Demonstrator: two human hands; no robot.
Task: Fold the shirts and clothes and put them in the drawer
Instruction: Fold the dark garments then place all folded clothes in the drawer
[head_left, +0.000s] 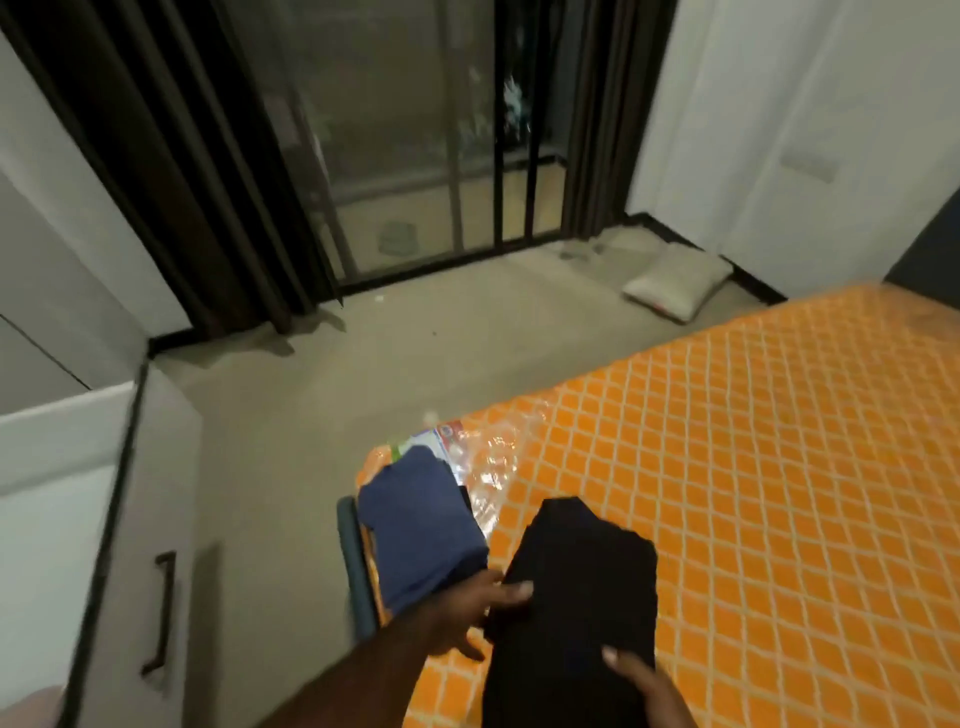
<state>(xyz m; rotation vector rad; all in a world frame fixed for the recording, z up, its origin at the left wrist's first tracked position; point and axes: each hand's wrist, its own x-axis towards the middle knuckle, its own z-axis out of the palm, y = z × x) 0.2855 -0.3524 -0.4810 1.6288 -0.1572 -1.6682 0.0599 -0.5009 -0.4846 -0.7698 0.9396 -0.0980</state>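
Observation:
A folded black garment (582, 587) lies at the near corner of the orange quilted mattress (753, 467). My left hand (470, 613) grips its left edge, thumb on top and fingers under the cloth. My right hand (644, 686) holds its near right edge, thumb on top. A folded blue garment (421, 525) sits just left of the black one, at the mattress corner, and touches my left hand. The white drawer unit (135, 519) with a dark handle (161, 613) stands at the left, shut.
Bare beige floor lies between the drawer unit and the mattress. A small pillow (675, 280) rests on the floor by the far wall. Dark curtains (171, 171) and a barred glass door (441, 145) fill the back. A plastic label sheet (467, 452) covers the mattress corner.

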